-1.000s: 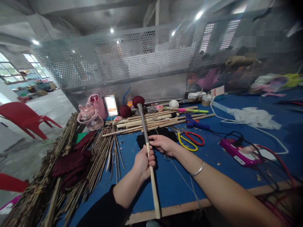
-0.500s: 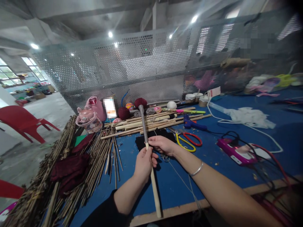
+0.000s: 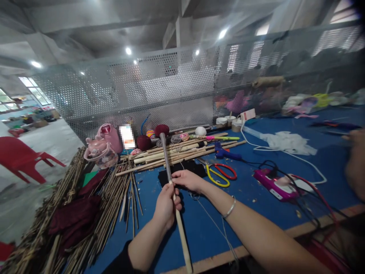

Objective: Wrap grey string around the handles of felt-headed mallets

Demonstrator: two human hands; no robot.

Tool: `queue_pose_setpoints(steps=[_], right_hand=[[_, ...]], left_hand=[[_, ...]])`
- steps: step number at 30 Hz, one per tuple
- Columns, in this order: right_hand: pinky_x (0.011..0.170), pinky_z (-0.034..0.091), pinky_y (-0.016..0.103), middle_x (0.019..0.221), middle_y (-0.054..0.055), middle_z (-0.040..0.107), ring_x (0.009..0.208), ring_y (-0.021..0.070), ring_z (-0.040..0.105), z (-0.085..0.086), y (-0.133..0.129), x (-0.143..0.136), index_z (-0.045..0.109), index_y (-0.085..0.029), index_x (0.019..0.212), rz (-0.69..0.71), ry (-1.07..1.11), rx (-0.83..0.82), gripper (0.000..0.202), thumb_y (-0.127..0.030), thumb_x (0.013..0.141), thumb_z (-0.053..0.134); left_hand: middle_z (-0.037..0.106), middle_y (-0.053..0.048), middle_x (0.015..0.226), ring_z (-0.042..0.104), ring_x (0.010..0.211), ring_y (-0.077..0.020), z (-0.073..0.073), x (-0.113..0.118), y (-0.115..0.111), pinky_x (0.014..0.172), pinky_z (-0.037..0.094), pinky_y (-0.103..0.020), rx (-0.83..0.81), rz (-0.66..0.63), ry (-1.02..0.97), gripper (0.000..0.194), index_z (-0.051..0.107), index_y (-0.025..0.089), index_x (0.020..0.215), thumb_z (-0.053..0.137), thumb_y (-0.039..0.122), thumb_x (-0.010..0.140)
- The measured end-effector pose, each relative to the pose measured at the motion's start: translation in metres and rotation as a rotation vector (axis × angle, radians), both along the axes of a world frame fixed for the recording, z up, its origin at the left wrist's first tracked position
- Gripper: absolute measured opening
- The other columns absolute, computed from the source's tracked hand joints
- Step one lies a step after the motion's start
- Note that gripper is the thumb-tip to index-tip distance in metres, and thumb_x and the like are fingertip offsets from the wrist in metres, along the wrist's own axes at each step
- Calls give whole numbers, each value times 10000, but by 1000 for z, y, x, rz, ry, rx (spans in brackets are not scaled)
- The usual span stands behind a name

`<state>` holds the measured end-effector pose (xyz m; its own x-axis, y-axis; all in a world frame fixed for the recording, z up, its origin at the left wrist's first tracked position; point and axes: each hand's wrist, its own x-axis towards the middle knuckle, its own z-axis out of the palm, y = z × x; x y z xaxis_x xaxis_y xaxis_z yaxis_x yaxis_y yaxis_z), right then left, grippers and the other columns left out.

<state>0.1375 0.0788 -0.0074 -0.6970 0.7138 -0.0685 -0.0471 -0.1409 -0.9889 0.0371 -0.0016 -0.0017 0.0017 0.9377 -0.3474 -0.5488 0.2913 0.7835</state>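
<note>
My left hand (image 3: 164, 205) is closed round a pale wooden stick (image 3: 183, 238), which slants up and away over the table. Grey yarn wrapping (image 3: 165, 156) covers the stick's upper part, down to just above my left fingers. At the lower end of that wrapping, the fingertips of my right hand (image 3: 186, 180) pinch together against the stick; whatever lies between them is too small to make out. A thin grey thread (image 3: 212, 219) trails from beneath my right hand to the table's front edge. Behind my hands lies a black cloth (image 3: 196, 170).
Scissors (image 3: 221, 175) with red and yellow handles and a blue glue gun (image 3: 225, 152) lie right of the cloth. A magenta power strip (image 3: 275, 186) has cords. Thin twigs (image 3: 110, 213) and maroon fabric (image 3: 75, 220) cover the left. Another person's blurred hand (image 3: 356, 163) shows at right.
The view has shifted, so most things appear slightly farther left and lower. Another person's hand has come in at the right edge. Both my hands keep nearly the same hold on the stick.
</note>
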Motion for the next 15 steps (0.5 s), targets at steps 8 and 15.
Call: queue_pose_setpoints(steps=[8, 15], right_hand=[[366, 180, 168, 392, -91, 375, 334, 20, 243, 8, -1, 9, 562, -117, 692, -2, -47, -64, 159, -274, 706, 573], [561, 372, 203, 572, -10, 562, 560, 86, 498, 5, 4, 15, 587, -115, 686, -75, -63, -42, 177, -263, 616, 654]], left_hand=[[490, 30, 601, 423, 436, -33, -5, -2, 0, 404, 349, -144, 9, 17, -50, 202, 486, 150, 807, 596, 303, 736], [601, -34, 695, 560, 522, -98, -1, -2, 0, 518, 454, -220, -26, -123, 89, 283, 484, 151, 873, 601, 361, 723]])
